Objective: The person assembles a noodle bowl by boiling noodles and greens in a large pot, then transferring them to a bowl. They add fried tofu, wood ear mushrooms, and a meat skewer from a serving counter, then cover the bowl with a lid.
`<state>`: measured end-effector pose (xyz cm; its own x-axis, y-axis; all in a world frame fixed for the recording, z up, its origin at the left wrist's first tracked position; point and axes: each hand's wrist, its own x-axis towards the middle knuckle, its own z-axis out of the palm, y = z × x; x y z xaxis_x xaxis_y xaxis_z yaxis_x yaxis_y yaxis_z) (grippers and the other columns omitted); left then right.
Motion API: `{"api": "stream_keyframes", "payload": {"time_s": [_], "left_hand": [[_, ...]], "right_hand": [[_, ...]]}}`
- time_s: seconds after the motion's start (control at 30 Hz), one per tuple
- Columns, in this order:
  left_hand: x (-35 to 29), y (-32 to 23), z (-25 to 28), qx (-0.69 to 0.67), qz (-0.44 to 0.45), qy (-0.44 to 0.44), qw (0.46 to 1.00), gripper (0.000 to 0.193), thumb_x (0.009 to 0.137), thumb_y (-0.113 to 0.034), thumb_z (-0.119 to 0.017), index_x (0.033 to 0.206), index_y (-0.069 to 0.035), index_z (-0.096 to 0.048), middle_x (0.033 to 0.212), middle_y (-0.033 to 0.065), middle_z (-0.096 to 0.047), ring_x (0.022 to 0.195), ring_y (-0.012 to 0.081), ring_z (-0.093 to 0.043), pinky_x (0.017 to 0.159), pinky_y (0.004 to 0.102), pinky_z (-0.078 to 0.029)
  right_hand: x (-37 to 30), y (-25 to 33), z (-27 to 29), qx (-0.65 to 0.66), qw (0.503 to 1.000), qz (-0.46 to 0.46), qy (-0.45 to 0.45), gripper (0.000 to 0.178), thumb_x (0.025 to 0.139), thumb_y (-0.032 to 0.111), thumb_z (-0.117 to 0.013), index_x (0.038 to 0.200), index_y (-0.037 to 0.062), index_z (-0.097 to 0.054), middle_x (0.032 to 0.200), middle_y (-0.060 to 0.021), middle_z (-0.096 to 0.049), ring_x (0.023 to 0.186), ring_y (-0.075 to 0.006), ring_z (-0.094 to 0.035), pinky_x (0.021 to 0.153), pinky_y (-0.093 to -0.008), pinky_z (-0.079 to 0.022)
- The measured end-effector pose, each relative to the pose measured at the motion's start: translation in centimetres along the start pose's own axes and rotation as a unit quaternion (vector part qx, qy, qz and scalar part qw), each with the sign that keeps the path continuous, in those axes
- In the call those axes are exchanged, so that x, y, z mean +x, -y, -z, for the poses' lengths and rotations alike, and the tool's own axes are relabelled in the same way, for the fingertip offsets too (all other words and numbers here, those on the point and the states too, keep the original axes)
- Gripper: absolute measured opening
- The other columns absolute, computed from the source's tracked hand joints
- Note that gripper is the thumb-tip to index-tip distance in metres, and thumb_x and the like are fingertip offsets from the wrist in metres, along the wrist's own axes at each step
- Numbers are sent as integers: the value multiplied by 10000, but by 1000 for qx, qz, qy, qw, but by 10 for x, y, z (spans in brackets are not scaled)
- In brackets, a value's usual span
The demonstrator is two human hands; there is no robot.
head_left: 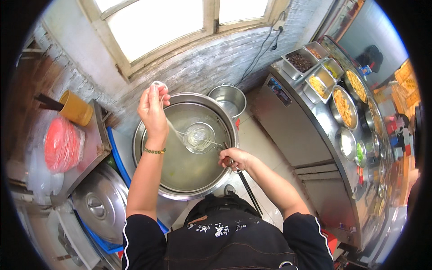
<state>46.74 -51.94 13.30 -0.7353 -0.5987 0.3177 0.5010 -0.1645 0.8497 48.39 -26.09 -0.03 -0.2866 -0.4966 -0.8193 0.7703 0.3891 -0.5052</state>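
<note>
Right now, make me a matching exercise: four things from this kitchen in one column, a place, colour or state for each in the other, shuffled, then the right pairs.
Column one:
1. Left hand
2. Right hand
3. Strainer
4. Cup

Column two:
A. Closed around a brown handle
B. Yellow, with dark sticks in it
C. Raised, holding pale strands
D. Inside the pot

Right pairs: 1-C, 2-A, 3-D, 4-B.
</note>
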Motion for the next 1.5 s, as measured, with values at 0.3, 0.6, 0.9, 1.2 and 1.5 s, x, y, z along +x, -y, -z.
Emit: {"api": "stream_keyframes", "payload": {"time_s": [0.3, 0.6, 0.9, 1.2, 1.5], "left_hand": [[-60, 68, -40, 95, 132, 71, 984, 251, 990, -227, -487, 988, -11, -615, 904, 66, -636, 791, 131, -584, 704, 271, -470], [-86, 67, -90, -100, 195, 113, 969, 267, 994, -276, -489, 983, -25, -581, 865, 39, -592, 764, 110, -514, 661, 253, -396], [-66, 111, -54, 93, 159, 79, 980, 263, 990, -243, -510, 984, -1, -612, 914, 57, -618, 792, 114, -555, 709, 256, -456], [-46, 135, -22, 58, 171, 71, 981, 288, 972, -206, -552, 1079, 43, -650, 1031, 119, -683, 879, 164, -655, 810, 283, -524], [-41, 140, 16, -127, 204, -17, 970, 196, 965, -181, -544, 952, -7, -634, 928, 83, -650, 839, 174, -607, 789, 309, -473]], "right_hand": [[20, -4, 9, 0, 997, 67, 44, 188, 734, 218, -576, 628, 79, -509, 536, -53, -525, 335, -91, -345, 322, -253, -264], [10, -10, 13, 28, 998, 57, 8, 224, 717, 227, -573, 555, 117, -463, 524, -55, -527, 307, -83, -317, 319, -277, -267], [-2, -4, 24, 36, 996, 82, 23, 174, 725, 218, -579, 624, 93, -512, 559, -55, -554, 319, -71, -319, 309, -258, -250], [7, -14, 11, 55, 998, 5, 10, 187, 755, 199, -588, 728, 14, -581, 611, -79, -587, 328, -68, -336, 295, -216, -230], [4, 3, 4, 46, 999, -17, 2, 205, 765, 188, -589, 779, -15, -619, 640, -87, -609, 338, -66, -346, 293, -196, -225]]}}
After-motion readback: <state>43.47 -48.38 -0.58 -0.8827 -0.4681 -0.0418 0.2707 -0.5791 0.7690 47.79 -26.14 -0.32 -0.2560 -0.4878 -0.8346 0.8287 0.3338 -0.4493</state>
